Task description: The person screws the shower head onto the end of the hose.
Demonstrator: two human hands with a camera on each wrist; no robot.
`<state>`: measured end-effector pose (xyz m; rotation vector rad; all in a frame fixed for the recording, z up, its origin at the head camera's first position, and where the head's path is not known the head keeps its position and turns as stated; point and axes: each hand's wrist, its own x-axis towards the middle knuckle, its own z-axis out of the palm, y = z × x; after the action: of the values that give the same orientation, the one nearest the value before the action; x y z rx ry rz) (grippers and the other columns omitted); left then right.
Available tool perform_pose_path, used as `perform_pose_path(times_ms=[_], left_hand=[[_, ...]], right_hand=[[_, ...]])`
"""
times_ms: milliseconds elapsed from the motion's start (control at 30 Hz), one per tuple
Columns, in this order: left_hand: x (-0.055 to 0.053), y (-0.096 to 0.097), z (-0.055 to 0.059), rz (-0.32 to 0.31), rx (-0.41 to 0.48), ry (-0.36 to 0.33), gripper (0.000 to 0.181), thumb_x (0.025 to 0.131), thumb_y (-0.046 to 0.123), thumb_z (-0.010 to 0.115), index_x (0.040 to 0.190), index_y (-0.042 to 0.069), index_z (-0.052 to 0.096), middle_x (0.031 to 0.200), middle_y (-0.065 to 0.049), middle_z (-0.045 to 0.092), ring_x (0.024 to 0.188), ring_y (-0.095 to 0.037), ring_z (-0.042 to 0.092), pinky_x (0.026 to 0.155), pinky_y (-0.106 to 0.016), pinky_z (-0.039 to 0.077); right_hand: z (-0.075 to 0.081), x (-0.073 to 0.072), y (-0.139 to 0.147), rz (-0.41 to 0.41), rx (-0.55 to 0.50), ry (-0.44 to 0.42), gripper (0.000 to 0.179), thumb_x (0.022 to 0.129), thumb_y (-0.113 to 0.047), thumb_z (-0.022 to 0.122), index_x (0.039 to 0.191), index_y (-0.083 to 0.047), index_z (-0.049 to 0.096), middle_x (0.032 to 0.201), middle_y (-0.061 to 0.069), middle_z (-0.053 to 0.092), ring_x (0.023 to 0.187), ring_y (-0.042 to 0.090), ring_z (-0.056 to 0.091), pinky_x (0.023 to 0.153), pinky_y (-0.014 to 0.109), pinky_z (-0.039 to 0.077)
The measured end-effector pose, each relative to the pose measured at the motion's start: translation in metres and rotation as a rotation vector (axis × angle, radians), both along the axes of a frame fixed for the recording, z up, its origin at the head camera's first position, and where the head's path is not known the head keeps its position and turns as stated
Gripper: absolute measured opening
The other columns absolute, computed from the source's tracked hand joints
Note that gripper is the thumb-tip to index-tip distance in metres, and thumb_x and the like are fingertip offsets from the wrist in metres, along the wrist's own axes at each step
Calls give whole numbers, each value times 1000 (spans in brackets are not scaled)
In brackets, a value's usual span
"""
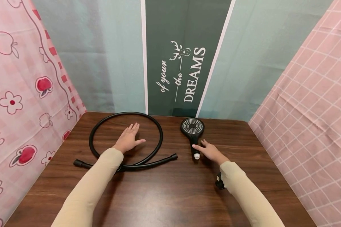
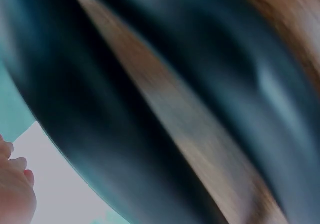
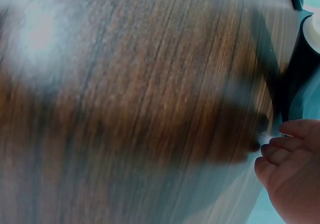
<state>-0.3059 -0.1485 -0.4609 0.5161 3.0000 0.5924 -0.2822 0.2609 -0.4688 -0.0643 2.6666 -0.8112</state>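
A black shower hose [image 1: 128, 113] lies in a loose loop on the left part of the table, its two ends pointing left and right. My left hand [image 1: 129, 138] is over the inside of this loop, fingers straight and thumb spread, holding nothing. Blurred lengths of the hose [image 2: 100, 124] fill the left wrist view. Further right is a black shower head [image 1: 192, 126], spray face up, its white-tipped handle toward me. My right hand [image 1: 211, 152] is beside that handle, thumb across it and fingers extended on its right. The right wrist view shows these fingers [image 3: 282, 156] not wrapped around the handle.
The dark wooden table [image 1: 170, 192] ends at a printed fabric backdrop [image 1: 119, 63]. Pink curtains, a fruit-and-flower one [image 1: 25, 101] and a checked one [image 1: 309, 119], hang along its left and right sides. A small black device [image 1: 219, 181] sits at my right wrist.
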Motion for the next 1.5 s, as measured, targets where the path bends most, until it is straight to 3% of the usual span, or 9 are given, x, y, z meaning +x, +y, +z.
perform_pose_path(times_ms=[900,1200,1333,1500], left_hand=[[3,19,-8,-43,29,-38,90,97,43,61,156,-4,14,165,-23,13,152,-41,14,123,-54,15],[5,31,-9,-78,57,-20,88,97,41,63,157,-3,16,165,-22,16,152,-39,18,123,-53,17],[8,36,-6,-99,56,-38,86,97,38,63,157,-3,17,165,-21,16,153,-38,17,122,-53,17],[11,40,-3,-104,38,-64,83,98,37,62,157,-2,17,166,-18,16,153,-36,16,122,-53,18]], right_hand=[[2,4,-11,-23,-32,-34,98,91,-77,42,154,-2,32,165,20,14,150,44,19,116,60,26],[2,4,-15,-31,-42,-43,101,91,-74,46,154,3,29,165,22,12,150,43,17,117,59,25],[2,2,-17,-37,-22,2,98,92,-70,49,151,6,32,161,27,22,148,45,24,116,59,29],[3,-1,-19,-66,-2,75,89,93,-64,54,146,6,43,148,29,46,135,43,47,107,55,42]])
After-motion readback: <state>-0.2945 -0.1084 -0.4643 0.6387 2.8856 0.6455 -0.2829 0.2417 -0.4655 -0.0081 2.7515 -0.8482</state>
